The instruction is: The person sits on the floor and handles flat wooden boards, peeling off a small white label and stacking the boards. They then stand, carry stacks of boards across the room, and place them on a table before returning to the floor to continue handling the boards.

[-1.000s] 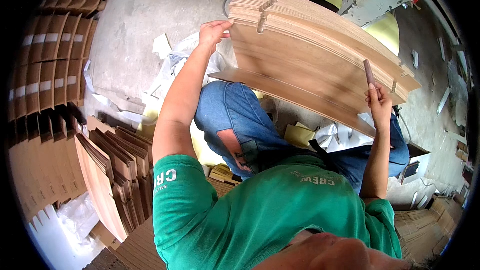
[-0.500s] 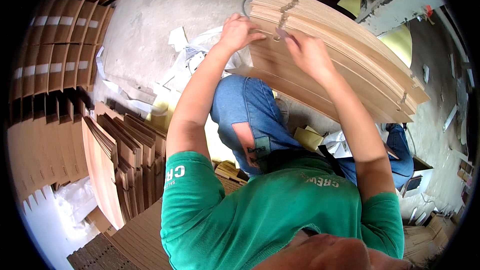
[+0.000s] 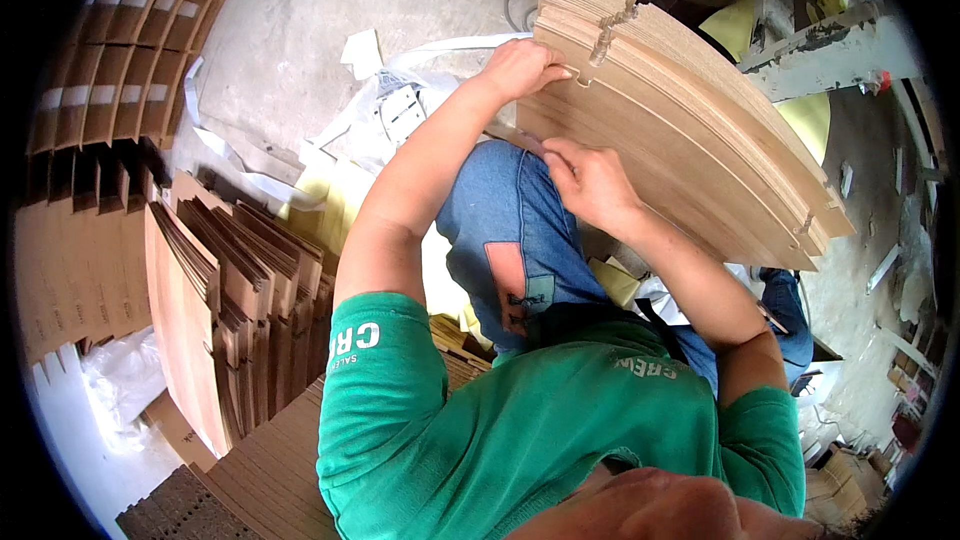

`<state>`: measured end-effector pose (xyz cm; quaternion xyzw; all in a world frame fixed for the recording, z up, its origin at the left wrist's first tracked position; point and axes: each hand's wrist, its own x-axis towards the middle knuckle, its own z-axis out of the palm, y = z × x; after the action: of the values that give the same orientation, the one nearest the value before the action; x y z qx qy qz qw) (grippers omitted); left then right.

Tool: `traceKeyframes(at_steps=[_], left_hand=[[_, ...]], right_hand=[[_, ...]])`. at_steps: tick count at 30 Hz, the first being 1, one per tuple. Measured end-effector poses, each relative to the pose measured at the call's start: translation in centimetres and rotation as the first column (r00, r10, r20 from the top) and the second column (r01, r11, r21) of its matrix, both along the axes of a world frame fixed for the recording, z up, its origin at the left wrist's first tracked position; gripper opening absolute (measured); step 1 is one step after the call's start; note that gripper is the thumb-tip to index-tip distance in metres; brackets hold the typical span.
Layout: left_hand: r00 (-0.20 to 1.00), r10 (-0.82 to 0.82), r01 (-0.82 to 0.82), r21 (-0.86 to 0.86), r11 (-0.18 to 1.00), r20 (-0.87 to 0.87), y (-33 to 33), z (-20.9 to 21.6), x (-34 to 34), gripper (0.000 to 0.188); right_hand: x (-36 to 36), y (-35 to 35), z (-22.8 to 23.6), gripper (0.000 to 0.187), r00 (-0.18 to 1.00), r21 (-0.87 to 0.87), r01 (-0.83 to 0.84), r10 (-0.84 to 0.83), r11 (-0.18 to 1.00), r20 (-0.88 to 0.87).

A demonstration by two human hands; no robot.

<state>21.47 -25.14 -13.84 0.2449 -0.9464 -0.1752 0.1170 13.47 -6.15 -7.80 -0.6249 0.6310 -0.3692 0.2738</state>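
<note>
A stack of wood-grain panels (image 3: 660,150) stands on edge in front of me, with small notches along the upper edges. My left hand (image 3: 525,68) pinches the upper left corner of the nearest panel, beside a rounded notch. Lower down, my right hand (image 3: 598,182) is closed around a slim tool with a dull purplish handle (image 3: 532,143). The tool's far end points left, past the panel's left edge and above my knee; its exact kind is unclear.
More panels lean in a stack (image 3: 255,300) at my left. Notched boards (image 3: 110,50) are piled at the far left. White strapping and plastic scraps (image 3: 400,115) litter the floor. A worn pale beam (image 3: 830,60) stands beyond the stack at the right.
My right hand has come down and toward me with the tool, away from the notch at the top edge. My left hand has shifted right along with the panel corner in view.
</note>
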Motion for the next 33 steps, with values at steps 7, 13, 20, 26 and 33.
traceKeyframes(at_steps=[7, 13, 20, 26, 33], left_hand=[[0.999, 0.009, -0.010, 0.027, 1.000, 0.053, -0.2, 0.8, -1.0, 0.025], [0.999, 0.028, -0.028, 0.029, 0.999, 0.018, -0.4, -0.1, -0.1, 0.026], [0.997, 0.052, -0.055, 0.057, 0.997, 0.056, -0.3, 0.4, -0.8, 0.029], [0.997, 0.024, -0.029, 0.067, 0.997, 0.067, 0.0, 0.4, -0.3, 0.032], [0.995, 0.036, -0.044, 0.102, 0.994, 0.088, 0.1, 1.2, -0.4, 0.030]], right_hand=[[-5.9, -7.0, -1.5, 0.024, 0.908, -0.016, 0.318, -0.309, 0.948, -0.282], [-3.8, -3.3, -3.4, 0.024, 0.970, 0.354, -0.080, -0.009, 0.932, 0.244], [-10.5, -4.4, 0.1, 0.029, 0.979, 0.126, 0.153, -0.133, 0.980, -0.154], [-11.1, -7.3, 4.1, 0.026, 0.917, 0.186, 0.004, 0.071, 0.983, -0.392], [-5.4, -13.2, 3.2, 0.022, 0.577, 0.532, 0.040, 0.415, 0.846, -0.703]])
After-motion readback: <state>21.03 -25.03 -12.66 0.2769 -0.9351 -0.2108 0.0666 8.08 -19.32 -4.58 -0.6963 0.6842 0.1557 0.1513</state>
